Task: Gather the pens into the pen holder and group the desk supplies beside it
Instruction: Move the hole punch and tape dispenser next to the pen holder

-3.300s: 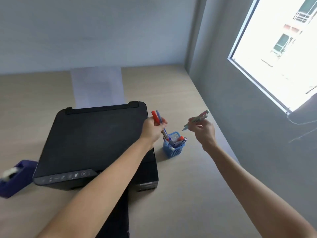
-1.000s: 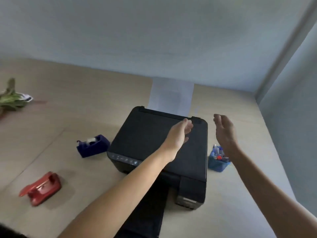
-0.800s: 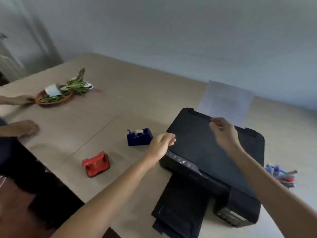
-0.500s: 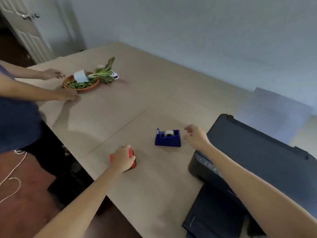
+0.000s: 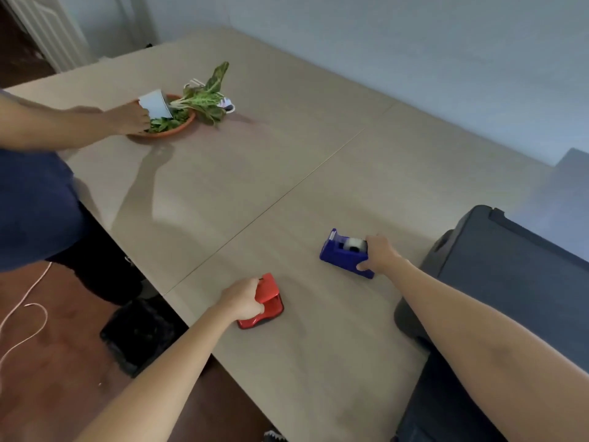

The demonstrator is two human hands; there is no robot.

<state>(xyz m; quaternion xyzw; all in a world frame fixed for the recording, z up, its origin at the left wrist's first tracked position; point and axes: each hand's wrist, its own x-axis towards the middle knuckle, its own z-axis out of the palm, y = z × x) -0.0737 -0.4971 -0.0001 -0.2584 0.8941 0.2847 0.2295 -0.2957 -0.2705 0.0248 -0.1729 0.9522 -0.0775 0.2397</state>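
Head view: left hand clamps the red punch, right hand clamps the tape dispenser, ready to carry both right.

Half a second ago the right hand hung open short of the tape dispenser; now its fingers clasp the near end, while the left hand has closed around the red stapler

Glossy red plastic hole punch — matt wood-look table — matt black printer.
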